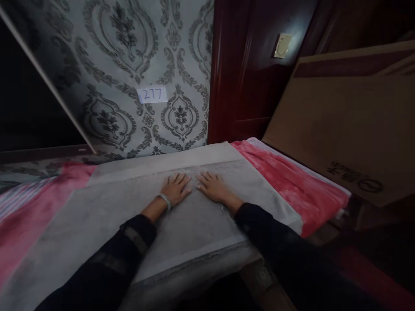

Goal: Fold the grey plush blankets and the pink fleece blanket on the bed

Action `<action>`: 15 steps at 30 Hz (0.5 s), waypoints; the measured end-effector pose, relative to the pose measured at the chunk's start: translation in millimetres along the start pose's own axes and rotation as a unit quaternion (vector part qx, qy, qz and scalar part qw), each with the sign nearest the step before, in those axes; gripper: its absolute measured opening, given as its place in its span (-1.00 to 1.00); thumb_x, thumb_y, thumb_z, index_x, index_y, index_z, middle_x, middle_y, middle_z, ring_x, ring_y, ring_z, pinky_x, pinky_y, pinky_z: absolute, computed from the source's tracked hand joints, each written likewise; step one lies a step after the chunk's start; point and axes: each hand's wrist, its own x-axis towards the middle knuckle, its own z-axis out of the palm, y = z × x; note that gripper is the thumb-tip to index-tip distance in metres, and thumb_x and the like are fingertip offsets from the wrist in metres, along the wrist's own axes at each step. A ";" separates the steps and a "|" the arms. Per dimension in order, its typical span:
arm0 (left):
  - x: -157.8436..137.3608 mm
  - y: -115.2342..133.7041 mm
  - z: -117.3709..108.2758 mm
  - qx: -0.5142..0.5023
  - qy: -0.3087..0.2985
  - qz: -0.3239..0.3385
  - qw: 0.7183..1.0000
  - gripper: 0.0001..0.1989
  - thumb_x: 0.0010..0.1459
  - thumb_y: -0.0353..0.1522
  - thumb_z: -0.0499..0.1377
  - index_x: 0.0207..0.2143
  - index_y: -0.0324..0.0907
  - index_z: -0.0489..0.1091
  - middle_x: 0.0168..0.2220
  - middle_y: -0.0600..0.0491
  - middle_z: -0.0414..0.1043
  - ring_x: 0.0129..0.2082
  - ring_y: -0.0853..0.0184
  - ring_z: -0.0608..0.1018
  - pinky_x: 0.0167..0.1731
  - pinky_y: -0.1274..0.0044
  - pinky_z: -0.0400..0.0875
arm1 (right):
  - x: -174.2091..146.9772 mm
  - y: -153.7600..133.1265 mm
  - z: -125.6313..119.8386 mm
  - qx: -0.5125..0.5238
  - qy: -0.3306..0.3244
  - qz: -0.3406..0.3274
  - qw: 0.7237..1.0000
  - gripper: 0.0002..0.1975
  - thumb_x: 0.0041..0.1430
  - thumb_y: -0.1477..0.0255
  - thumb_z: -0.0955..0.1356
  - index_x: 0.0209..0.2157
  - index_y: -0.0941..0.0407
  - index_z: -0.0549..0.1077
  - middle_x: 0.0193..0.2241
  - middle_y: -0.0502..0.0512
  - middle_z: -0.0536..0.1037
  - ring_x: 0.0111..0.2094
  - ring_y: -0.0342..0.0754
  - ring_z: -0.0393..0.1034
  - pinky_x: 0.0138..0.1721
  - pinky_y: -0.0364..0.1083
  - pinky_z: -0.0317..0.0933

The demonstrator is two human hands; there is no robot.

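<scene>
Head view shows two dark sleeves (106, 259) coming in from the bottom, one for each arm. On the left wrist there is one silver bracelet (165, 201). The left hand (177, 188) and the right hand (212, 186) lie flat, palms down, fingers spread, just beside each other on one grey cloth (181, 224). Nothing is pinched. The cloth is pale grey, smooth, with a fold line across it just behind the fingertips. It lies in the middle of one pink blanket (292, 181), which shows on both sides. To the right leans one cardboard sheet (340, 129). Behind, the patterned wallpaper (129, 65) carries one label (152, 94) reading 277.
</scene>
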 end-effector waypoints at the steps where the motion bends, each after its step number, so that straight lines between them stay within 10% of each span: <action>1: 3.1 11.5 5.7 0.000 -0.012 0.013 1.000 -0.34 0.33 0.03 -0.10 0.40 0.06 0.15 0.46 -0.05 0.06 0.46 0.00 0.05 0.36 0.06 -0.07 | -2.4 -0.9 3.5 -0.005 -0.001 -0.002 1.000 -0.37 0.47 0.03 0.06 0.44 -0.04 0.09 0.45 0.13 0.02 0.45 0.18 -0.13 0.37 0.28 -0.12; 5: 0.3 4.8 11.0 0.027 -0.052 -0.010 0.998 -0.32 0.36 -0.01 -0.15 0.45 0.02 0.01 0.50 -0.03 -0.12 0.48 -0.02 -0.04 0.36 0.00 -0.11 | -20.3 47.4 -0.6 -0.030 -0.004 0.074 0.997 -0.37 0.48 0.05 0.04 0.44 -0.01 0.11 0.45 0.12 0.02 0.44 0.19 -0.11 0.37 0.26 -0.12; 15: -108.7 -148.5 -13.8 0.049 -0.034 -0.220 0.974 -0.27 0.35 -0.07 -0.39 0.47 -0.09 -0.05 0.50 -0.07 -0.15 0.46 -0.10 0.01 0.29 -0.03 -0.01 | -124.3 188.4 -17.7 -0.026 -0.030 0.299 0.954 -0.39 0.48 0.20 -0.02 0.47 0.00 0.00 0.46 0.18 -0.03 0.43 0.22 -0.08 0.31 0.39 -0.02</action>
